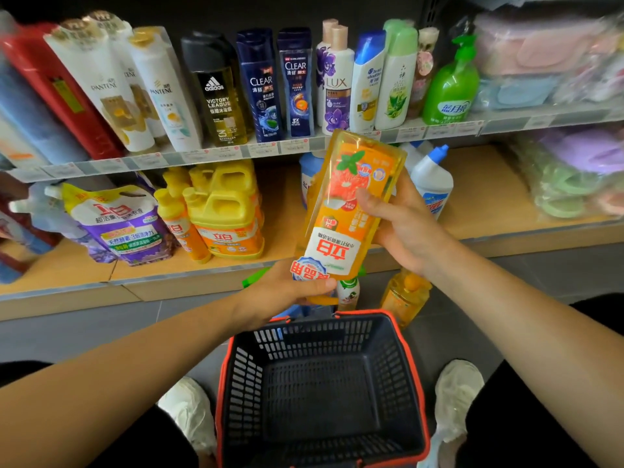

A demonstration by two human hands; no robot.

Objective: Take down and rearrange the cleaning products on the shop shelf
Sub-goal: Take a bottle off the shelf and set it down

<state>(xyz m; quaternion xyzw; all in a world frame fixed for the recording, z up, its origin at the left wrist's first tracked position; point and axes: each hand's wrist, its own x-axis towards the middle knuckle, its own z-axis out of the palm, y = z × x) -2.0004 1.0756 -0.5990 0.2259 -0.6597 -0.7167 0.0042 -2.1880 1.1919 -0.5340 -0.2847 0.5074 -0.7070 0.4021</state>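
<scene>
An orange refill pouch of dish liquid [351,197] is held upside down in front of the lower shelf [479,194]. My left hand [287,292] grips its lower end from below. My right hand [401,224] holds its right side, fingers curled over the front. Below them a dark blue shopping basket [401,359] with an orange rim stands on the floor between my feet. On the lower shelf stand yellow detergent jugs [226,207], a purple laundry pouch [125,224] and a white toilet cleaner bottle [432,180].
The upper shelf carries a row of shampoo and body wash bottles [293,82] and a green pump bottle [452,82]. Packed cloths [574,170] fill the right end. An orange bottle [405,295] and a small white bottle [347,292] stand on the floor behind the basket.
</scene>
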